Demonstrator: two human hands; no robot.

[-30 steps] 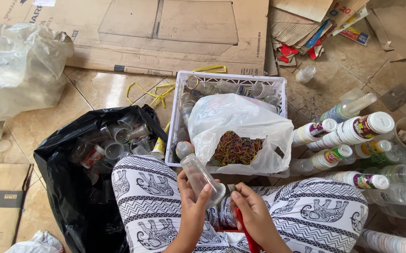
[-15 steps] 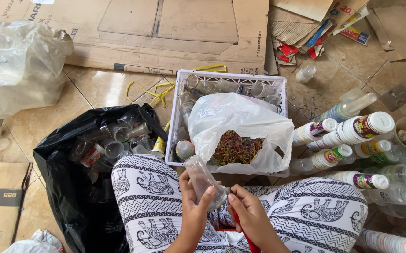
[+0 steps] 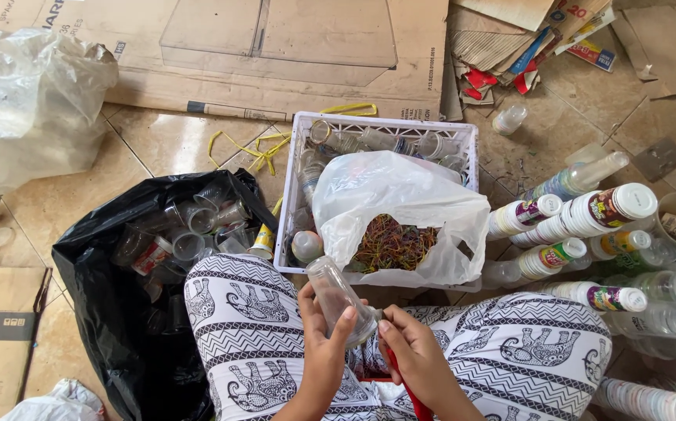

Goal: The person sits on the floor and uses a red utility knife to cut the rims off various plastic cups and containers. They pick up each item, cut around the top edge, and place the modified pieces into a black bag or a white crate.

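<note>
My left hand [image 3: 324,355] grips a clear plastic bottle [image 3: 339,300] over my lap, its closed end pointing away from me. My right hand [image 3: 416,360] is at the bottle's mouth end, with fingertips on the rim, and holds a red-handled tool [image 3: 404,386] that runs down past the palm; its blade is hidden. Both hands rest above my patterned black-and-white trousers [image 3: 252,327].
A white crate [image 3: 299,183] ahead holds clear bottles and a white plastic bag [image 3: 400,203] of rubber bands. A black bag [image 3: 112,312] of clear cups lies at left. Stacked lidded cups [image 3: 580,214] lie at right. Flat cardboard [image 3: 276,47] covers the floor behind.
The bottle has dropped slightly and tilted in my left hand, and my right hand has shifted up to its mouth end.
</note>
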